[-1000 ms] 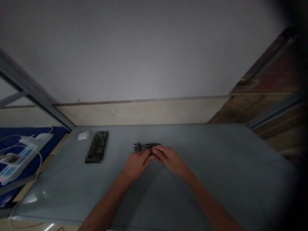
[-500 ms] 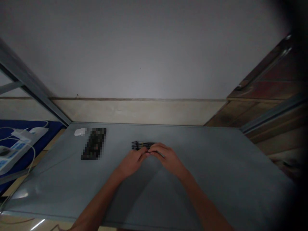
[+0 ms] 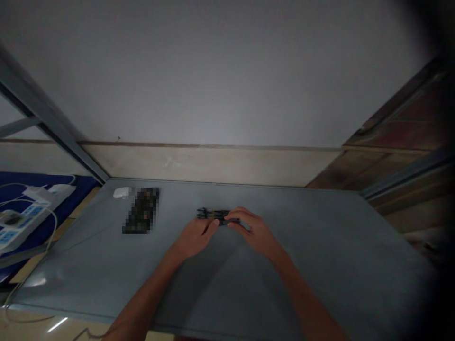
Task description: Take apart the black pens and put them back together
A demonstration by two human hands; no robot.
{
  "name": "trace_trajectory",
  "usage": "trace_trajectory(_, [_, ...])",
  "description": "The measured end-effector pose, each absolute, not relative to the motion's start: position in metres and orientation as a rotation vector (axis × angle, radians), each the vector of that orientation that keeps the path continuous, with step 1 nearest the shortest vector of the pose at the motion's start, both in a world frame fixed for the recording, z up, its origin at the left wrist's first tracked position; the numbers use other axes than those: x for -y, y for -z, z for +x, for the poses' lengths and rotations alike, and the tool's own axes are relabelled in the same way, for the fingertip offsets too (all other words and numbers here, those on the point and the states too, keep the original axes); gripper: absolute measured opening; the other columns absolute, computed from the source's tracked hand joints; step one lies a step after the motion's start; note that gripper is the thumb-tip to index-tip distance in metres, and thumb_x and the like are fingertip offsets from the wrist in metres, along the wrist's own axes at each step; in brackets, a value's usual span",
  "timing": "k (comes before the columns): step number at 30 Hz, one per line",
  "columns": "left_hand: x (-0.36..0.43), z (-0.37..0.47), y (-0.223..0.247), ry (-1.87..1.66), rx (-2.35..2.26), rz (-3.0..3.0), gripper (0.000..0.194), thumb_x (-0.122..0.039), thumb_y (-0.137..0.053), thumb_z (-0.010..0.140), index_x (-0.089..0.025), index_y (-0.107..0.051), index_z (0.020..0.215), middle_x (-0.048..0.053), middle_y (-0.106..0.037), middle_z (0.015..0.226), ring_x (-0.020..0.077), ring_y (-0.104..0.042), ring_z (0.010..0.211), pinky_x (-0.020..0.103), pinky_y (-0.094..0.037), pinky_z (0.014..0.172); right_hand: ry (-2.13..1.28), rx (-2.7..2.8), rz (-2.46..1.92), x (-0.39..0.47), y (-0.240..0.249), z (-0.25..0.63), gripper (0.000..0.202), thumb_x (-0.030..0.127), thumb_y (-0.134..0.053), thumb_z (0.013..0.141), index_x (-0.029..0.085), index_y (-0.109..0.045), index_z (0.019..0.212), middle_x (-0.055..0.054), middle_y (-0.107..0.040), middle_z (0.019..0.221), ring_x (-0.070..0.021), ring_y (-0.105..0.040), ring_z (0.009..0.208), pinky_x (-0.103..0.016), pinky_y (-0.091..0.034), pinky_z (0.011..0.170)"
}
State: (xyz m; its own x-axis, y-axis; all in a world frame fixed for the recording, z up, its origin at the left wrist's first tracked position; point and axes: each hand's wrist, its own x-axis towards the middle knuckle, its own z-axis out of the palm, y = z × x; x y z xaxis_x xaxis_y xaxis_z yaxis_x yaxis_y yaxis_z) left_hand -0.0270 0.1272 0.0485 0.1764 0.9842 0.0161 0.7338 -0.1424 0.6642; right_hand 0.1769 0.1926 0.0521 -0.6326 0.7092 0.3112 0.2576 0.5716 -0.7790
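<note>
Several slim dark sticks that look like black pens [image 3: 215, 213] lie side by side, pointing left to right, on the grey table [image 3: 320, 246]. My left hand [image 3: 199, 235] is closed at their near side, thumb pressed against the nearest one. At their right end my right hand [image 3: 253, 231] pinches between thumb and fingers. The fingertips hide part of the bundle, so I cannot make out exactly how many pens each hand grips.
A blurred-out dark rectangular object [image 3: 141, 210] and a small white item [image 3: 122, 192] lie at the table's back left. Beyond the left edge are a white power strip [image 3: 24, 220] and cables on a blue surface. A pale wall [image 3: 213, 85] rises behind the table.
My hands have moved apart; the right one slid rightward along the pens, and more of their middle shows between the hands. The view has shifted slightly.
</note>
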Motion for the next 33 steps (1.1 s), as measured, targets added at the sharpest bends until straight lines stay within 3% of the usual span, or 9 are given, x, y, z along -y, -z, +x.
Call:
trace_trajectory(6, [-0.128,-0.026,-0.046,-0.475,-1.894,2.047,0.052,-0.054,-0.035,0.096,-0.019,-0.070,0.080,0.007,-0.073,0.078,0.0202,-0.068,0.073,0.028,-0.046,0.067,-0.951,2.133,-0.844,-0.197,-0.053,0.182,0.020,0.033,-0.053,0.094,0.024,-0.069,0.102,-0.006,-0.068,0.103,-0.0197,-0.063,0.097,-0.033,-0.050,0.086])
trace_trajectory(15, [-0.128,-0.027,-0.043,-0.687,-1.965,1.954,0.061,-0.056,-0.030,0.097,-0.017,-0.061,0.062,0.002,-0.059,0.053,0.0126,-0.054,0.050,0.025,-0.029,0.052,-0.991,1.995,-0.935,-0.209,-0.048,0.193,0.021,0.034,-0.057,0.091,0.023,-0.066,0.106,-0.006,-0.068,0.103,-0.0196,-0.064,0.094,-0.032,-0.051,0.083])
trace_trajectory(21, [-0.131,-0.030,-0.042,-0.763,-1.938,1.924,0.059,-0.053,-0.028,0.098,-0.017,-0.059,0.064,0.003,-0.061,0.058,0.0130,-0.057,0.056,0.024,-0.031,0.055,-0.920,2.328,-0.750,-0.195,-0.035,0.173,0.007,0.020,-0.064,0.086,0.022,-0.068,0.092,-0.004,-0.068,0.096,-0.0190,-0.062,0.095,-0.032,-0.048,0.085])
trace_trajectory(25, [-0.132,-0.030,-0.037,-0.755,-1.948,1.992,0.054,-0.048,-0.029,0.099,-0.017,-0.059,0.067,0.003,-0.062,0.060,0.0130,-0.056,0.056,0.024,-0.032,0.055,-0.802,2.557,-0.666,-0.186,-0.024,0.159,0.008,0.013,-0.065,0.084,0.020,-0.067,0.087,-0.005,-0.067,0.094,-0.0218,-0.059,0.099,-0.036,-0.046,0.089])
trace_trajectory(29, [-0.132,-0.030,-0.034,-0.723,-1.925,2.076,0.047,-0.044,-0.031,0.100,-0.018,-0.059,0.072,0.002,-0.062,0.061,0.0130,-0.056,0.054,0.024,-0.033,0.055,-0.792,2.459,-0.705,-0.185,-0.024,0.157,0.008,0.021,-0.062,0.088,0.021,-0.066,0.095,-0.007,-0.065,0.102,-0.0221,-0.057,0.103,-0.035,-0.044,0.091])
trace_trajectory(33, [-0.129,-0.026,-0.035,-0.684,-1.843,2.191,0.039,-0.039,-0.035,0.099,-0.018,-0.061,0.081,0.003,-0.067,0.073,0.0143,-0.062,0.063,0.024,-0.040,0.060,-0.905,2.201,-0.905,-0.185,-0.034,0.160,0.027,0.034,-0.042,0.099,0.020,-0.063,0.088,-0.005,-0.065,0.085,-0.0182,-0.060,0.080,-0.029,-0.046,0.074])
